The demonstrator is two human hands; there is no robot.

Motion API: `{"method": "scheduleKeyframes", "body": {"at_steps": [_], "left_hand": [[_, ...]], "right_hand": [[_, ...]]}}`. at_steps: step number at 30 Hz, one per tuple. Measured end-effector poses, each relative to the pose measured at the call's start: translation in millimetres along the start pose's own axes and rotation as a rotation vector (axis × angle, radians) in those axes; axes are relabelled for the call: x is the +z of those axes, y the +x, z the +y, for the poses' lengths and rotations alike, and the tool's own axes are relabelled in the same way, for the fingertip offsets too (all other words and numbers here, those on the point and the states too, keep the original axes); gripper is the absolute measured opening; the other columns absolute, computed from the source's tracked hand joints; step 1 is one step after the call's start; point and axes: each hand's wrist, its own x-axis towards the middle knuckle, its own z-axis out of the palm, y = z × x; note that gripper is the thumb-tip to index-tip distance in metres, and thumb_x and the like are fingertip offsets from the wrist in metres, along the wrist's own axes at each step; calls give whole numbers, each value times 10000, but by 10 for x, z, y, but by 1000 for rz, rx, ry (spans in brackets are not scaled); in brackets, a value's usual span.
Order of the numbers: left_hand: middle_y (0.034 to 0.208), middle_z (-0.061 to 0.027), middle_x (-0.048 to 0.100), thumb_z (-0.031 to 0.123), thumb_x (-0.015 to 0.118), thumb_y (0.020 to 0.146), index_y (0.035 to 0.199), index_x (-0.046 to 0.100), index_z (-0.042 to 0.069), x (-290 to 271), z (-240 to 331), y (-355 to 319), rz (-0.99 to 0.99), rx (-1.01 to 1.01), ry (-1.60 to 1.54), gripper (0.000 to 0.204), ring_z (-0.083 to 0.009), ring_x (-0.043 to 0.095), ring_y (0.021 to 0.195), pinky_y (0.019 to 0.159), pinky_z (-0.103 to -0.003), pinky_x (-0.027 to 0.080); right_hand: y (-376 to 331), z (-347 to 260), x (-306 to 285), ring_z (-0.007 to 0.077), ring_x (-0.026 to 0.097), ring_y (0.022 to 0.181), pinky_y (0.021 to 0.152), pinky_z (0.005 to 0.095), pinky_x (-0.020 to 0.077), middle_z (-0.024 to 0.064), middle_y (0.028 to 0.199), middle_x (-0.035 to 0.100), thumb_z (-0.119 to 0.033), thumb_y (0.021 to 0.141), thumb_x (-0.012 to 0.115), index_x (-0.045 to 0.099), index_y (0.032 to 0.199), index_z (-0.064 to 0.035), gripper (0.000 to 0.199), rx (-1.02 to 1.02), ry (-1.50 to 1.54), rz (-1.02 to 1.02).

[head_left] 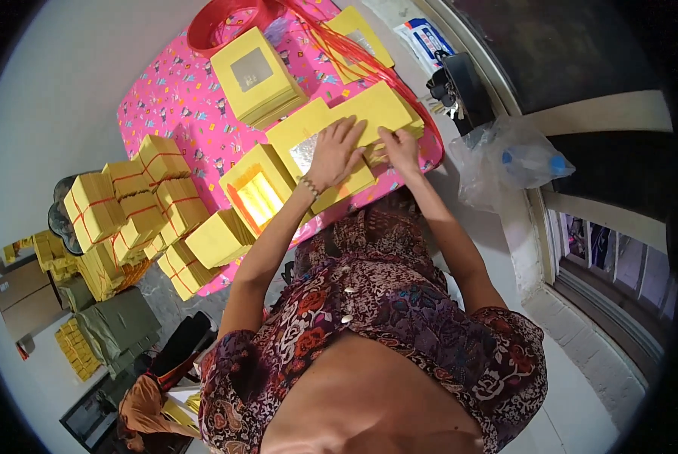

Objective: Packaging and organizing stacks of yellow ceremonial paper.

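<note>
My left hand [334, 157] lies flat, fingers spread, on a yellow paper sheet [297, 125] with a silver square partly covered by the palm. My right hand [400, 151] is curled at the near edge of a yellow paper stack [380, 106] just right of it, thumb and fingers closed on the paper's edge. How many sheets they grip is hidden. To the left of my left hand stands a yellow stack with a gold-and-orange patch [257, 195]. Beyond it sits a taller stack with a silver square [252, 69].
A pink patterned table [195, 121] carries the paper. Several yellow bundles tied with red string [95, 210] are piled left. A red basin [225, 26] and loose red strings [354, 49] lie at the far side. Plastic bag [498, 163] and keys [445, 98] are right; another person [143, 405] is lower left.
</note>
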Motion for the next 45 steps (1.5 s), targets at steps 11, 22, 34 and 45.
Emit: {"method": "scheduleKeyframes", "body": {"at_steps": [11,22,34,45], "left_hand": [[1337,-144,506,308,634,894,1461,418,159,542,115,270,-307,73,152,625,-328,508,1165,943,-437,422],[1303,-157,525,311,692,837,1400,493,171,712,105,306,-343,67,235,614,-354,533,1102,959,-422,469],[1315,-257,541,238,486,983,1399,479,65,351,41,289,-254,-64,-85,451,-407,528,1156,998,-476,426],[950,-155,624,178,742,776,1084,628,32,-133,64,-831,33,-335,-251,359,-350,592,939,839,-439,500]], "right_hand": [[322,339,-600,160,715,664,517,243,531,124,905,739,-293,947,633,658,1069,22,339,179,-137,-65],[289,445,-680,140,708,729,606,244,539,86,823,735,-425,893,700,723,935,-1,427,205,-259,4],[-176,-90,-398,325,647,684,598,417,491,109,759,654,-226,903,683,610,885,-43,197,-572,-621,-5],[-214,18,22,274,556,937,797,401,479,66,929,555,-149,695,787,589,932,-71,319,-993,-1030,-722]]}}
